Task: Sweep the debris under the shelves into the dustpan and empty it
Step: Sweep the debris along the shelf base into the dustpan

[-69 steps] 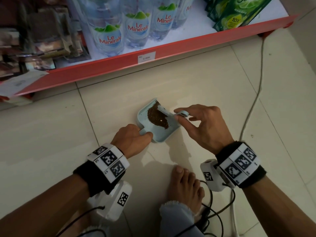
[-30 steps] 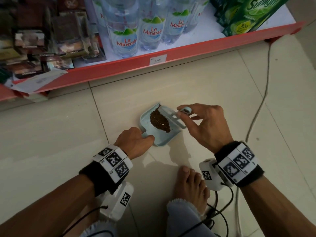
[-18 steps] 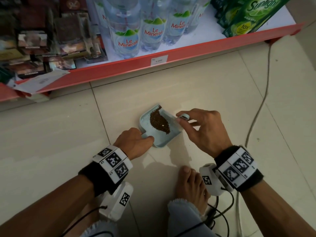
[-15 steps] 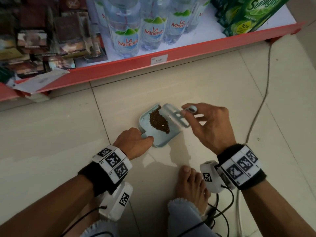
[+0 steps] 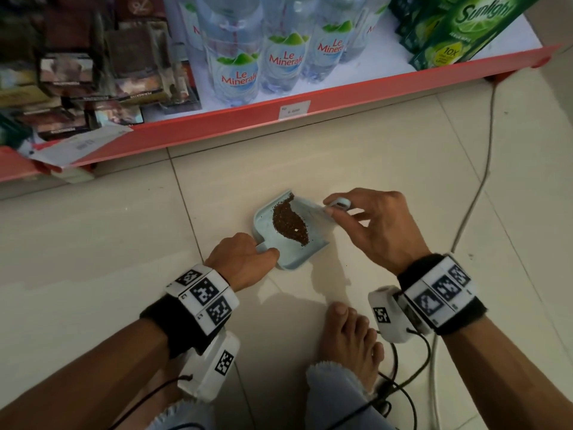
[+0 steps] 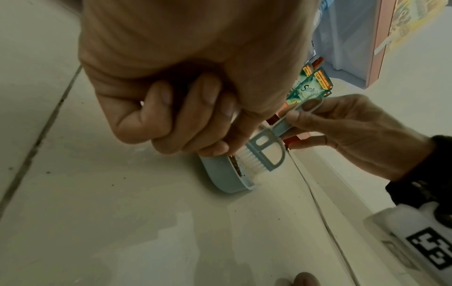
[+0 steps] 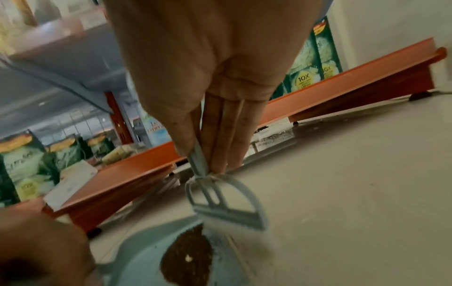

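Lowered again, brush [image 5: 313, 209] at dustpan [image 5: 288, 262] mouth — right hand [image 5: 375, 226] fingers pinching it, left hand [image 5: 242, 262] gripping dustpan handle.

Left hand [image 5: 245, 259] sits curled at frame centre (thumb pointing right); right hand [image 5: 372, 225] pinches, fingers reaching left.

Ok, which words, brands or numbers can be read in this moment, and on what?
"Le Minerale": water bottles on the shelf.
"Sunlight": green pouches, also seen from the left wrist.
"10X": yellow badge on a pouch.
"6.000", faint: price tag on the red shelf edge.
Dark packs at left: print blurred.
Wrist markers: patterns only.
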Action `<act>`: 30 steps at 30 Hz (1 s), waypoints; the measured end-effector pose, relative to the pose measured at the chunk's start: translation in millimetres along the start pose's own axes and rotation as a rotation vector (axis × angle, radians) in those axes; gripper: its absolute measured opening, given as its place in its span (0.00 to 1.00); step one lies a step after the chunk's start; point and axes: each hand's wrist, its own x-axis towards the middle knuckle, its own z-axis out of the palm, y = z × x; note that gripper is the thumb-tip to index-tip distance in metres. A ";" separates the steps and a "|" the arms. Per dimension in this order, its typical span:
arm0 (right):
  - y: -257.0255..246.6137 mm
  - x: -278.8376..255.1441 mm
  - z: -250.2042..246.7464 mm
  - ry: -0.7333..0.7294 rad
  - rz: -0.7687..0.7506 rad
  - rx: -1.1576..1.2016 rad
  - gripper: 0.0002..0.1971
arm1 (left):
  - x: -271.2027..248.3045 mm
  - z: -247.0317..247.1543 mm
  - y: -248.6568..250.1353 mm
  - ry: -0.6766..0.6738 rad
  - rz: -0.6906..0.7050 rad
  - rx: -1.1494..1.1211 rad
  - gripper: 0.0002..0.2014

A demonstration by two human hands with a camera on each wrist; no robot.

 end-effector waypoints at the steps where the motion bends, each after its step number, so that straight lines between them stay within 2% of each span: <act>1: -0.9 0.6 -1.8 0.034 -0.001 0.022 0.10 | 0.3 0.1 -0.6 0.000 0.001 0.000 0.19; 5: 3.9 13.2 -3.9 0.119 0.053 -0.071 0.11 | 0.8 -0.7 -0.9 -0.003 0.009 0.004 0.18; 7: 2.5 17.0 -0.4 0.064 0.082 -0.119 0.11 | 1.5 -1.5 -1.0 -0.019 0.011 0.000 0.17; 9: -4.2 12.7 5.4 -0.022 0.045 -0.135 0.11 | 2.5 -2.3 -3.0 -0.029 0.015 -0.001 0.17; 12: -17.5 -0.2 10.4 -0.083 0.037 -0.066 0.10 | 4.4 -4.7 -9.2 -0.042 0.024 -0.004 0.18; 15: -23.9 -6.1 8.3 0.007 0.064 -0.054 0.10 | 5.6 -7.2 -15.4 -0.056 0.050 -0.017 0.18; 19: -25.8 -0.3 10.9 0.105 0.161 -0.190 0.10 | 7.6 -9.4 -17.7 -0.077 0.081 -0.028 0.19; 21: -28.6 0.3 16.5 0.056 0.181 -0.238 0.12 | 7.8 -11.4 -16.7 -0.083 0.093 -0.018 0.18; 24: -36.6 -3.7 23.9 -0.048 0.183 -0.151 0.12 | 7.0 -15.5 -14.2 -0.087 0.104 -0.009 0.18; 27: -39.5 -8.1 17.4 0.079 0.223 -0.055 0.12 | 4.9 -16.2 -13.6 -0.094 0.108 -0.012 0.17; 30: -35.3 -14.8 4.1 0.223 0.286 -0.116 0.11 | 3.8 -15.0 -14.1 -0.085 0.119 0.005 0.17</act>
